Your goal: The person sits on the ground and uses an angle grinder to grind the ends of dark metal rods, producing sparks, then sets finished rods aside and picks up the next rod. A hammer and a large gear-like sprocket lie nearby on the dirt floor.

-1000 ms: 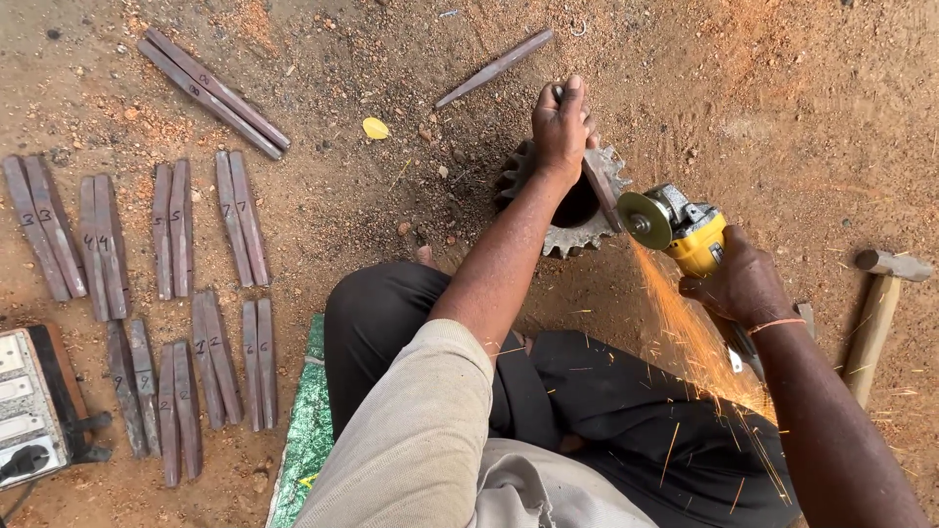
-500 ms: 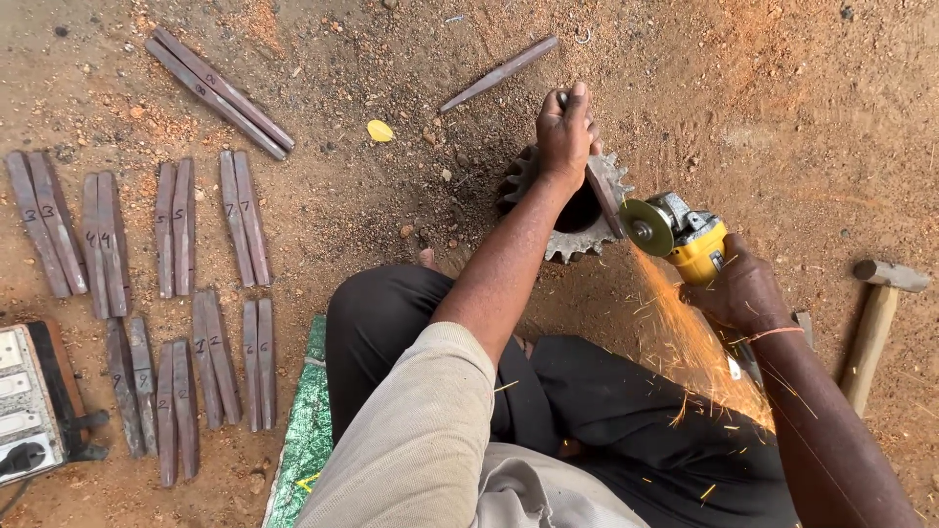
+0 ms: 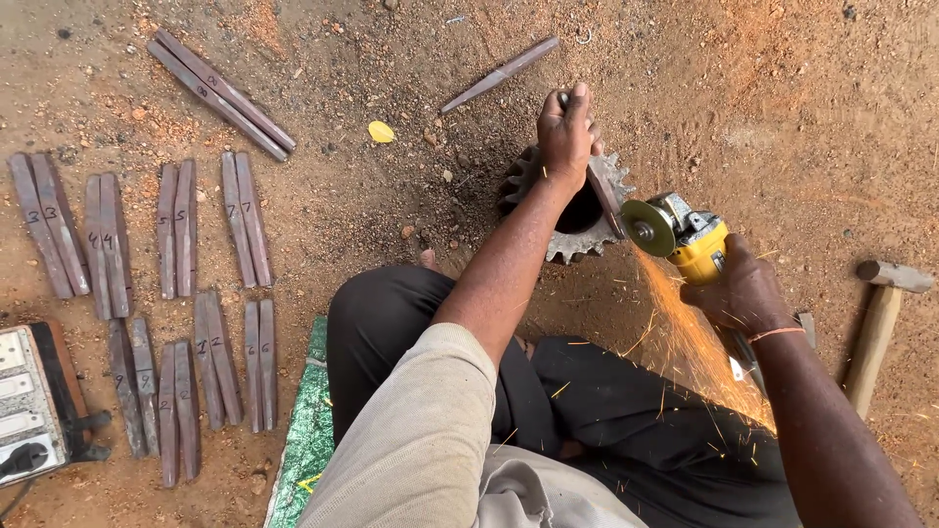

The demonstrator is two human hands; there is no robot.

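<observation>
Hands clamped: left hand [image 3: 565,132] on metal bar [image 3: 603,191] over sprocket [image 3: 572,210], right hand [image 3: 743,288] on grinder [image 3: 685,240].

- The metal bar [image 3: 603,196] stands on the toothed gear [image 3: 577,210], under the left hand's fingers [image 3: 577,103].
- The grinder [image 3: 690,244] lies right of them.
- Paired bars [image 3: 176,284] lie far left of them, on the ground [image 3: 802,88].
- A hammer [image 3: 880,323] lies far right.

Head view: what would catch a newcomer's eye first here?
The spray of orange sparks streaming down toward the person's lap, thrown by the yellow angle grinder in the right hand. Its disc meets a metal bar that the left hand steadies on a toothed sprocket. At left, paired metal bars lie in rows on the dirt.
</observation>
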